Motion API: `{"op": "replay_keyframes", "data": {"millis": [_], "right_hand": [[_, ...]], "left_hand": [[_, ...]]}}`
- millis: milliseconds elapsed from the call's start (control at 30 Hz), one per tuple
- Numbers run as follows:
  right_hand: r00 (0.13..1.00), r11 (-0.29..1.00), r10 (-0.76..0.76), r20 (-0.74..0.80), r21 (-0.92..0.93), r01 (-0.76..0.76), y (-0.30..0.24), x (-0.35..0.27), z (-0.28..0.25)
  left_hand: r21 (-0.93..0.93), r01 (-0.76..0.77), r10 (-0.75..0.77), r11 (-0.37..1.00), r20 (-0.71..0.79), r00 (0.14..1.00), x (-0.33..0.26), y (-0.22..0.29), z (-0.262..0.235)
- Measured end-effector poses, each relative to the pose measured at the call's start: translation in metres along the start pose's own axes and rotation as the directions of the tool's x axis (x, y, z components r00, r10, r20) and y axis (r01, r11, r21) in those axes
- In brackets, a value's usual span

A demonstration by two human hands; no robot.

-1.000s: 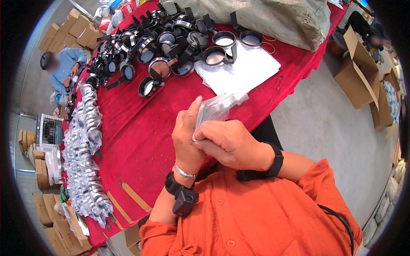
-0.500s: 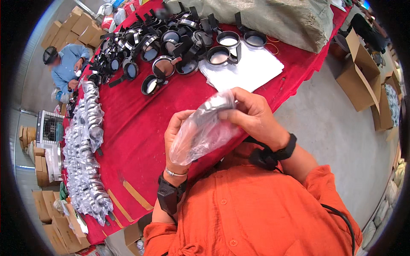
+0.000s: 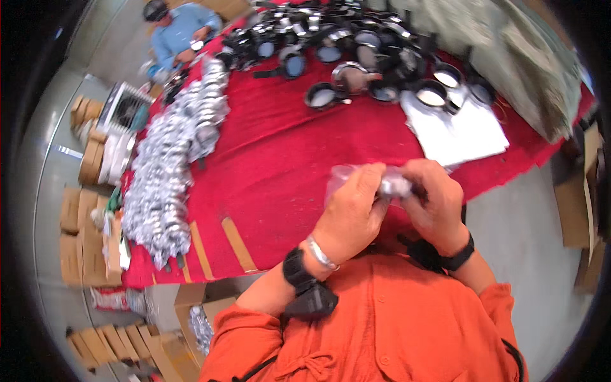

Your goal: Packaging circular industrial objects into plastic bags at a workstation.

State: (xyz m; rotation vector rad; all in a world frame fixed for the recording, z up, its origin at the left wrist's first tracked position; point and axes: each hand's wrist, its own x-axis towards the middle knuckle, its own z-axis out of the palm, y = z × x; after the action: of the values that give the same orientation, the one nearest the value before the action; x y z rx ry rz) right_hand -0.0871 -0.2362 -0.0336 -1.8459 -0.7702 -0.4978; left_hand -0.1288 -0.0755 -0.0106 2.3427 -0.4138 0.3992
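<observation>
A shiny silver-and-black piece in a clear plastic bag [image 3: 396, 186] is between my two hands, above the near edge of the red cloth. My left hand [image 3: 350, 216] is closed on its left side, with loose plastic sticking out past the fingers. On the other side my right hand [image 3: 439, 200] grips the same bagged piece with thumb and fingers. Motion blur and the fingers hide most of its shape. Beyond my hands, round black pieces with handles, one with a pale disc [image 3: 431, 93], rest on white sheets [image 3: 455, 134].
The red cloth [image 3: 273, 159] covers the table. Several bagged pieces [image 3: 165, 172] form long rows at left. A heap of loose round pieces [image 3: 331, 38] lies at the back, beside a large pale sack [image 3: 509, 57]. A person in blue [image 3: 184, 35] works at the far left.
The view has swung, so the table contents appear farther right. My hands have drawn closer together around the bagged piece, which was stretched out lengthwise between them before.
</observation>
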Motion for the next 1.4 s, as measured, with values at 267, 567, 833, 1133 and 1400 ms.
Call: {"op": "replay_keyframes", "data": {"millis": [267, 567, 833, 1133, 1400], "right_hand": [[0.919, 0.949, 0.252, 0.303, 0.109, -0.296, 0.011, -0.003, 0.004], [0.898, 0.930, 0.324, 0.298, 0.075, -0.361, 0.027, -0.003, 0.007], [0.918, 0.971, 0.237, 0.319, -0.050, -0.234, 0.028, 0.026, 0.003], [0.968, 0.990, 0.112, 0.224, -0.114, -0.088, 0.036, 0.030, -0.003], [0.968, 0.813, 0.232, -0.100, -0.526, -0.249, 0.085, 0.008, -0.058]], "left_hand": [[0.066, 0.402, -0.372, 0.913, -0.270, 0.888, -0.030, -0.105, -0.060], [0.301, 0.776, -0.549, 0.554, -0.569, 0.612, -0.047, -0.324, -0.238], [0.615, 0.654, -0.318, 0.440, -0.575, 0.754, -0.043, -0.314, -0.219], [0.594, -0.085, 0.079, 0.800, 0.037, 0.996, 0.079, -0.155, -0.027], [0.613, -0.039, -0.114, 0.789, 0.209, 0.971, 0.071, -0.073, -0.014]]}}
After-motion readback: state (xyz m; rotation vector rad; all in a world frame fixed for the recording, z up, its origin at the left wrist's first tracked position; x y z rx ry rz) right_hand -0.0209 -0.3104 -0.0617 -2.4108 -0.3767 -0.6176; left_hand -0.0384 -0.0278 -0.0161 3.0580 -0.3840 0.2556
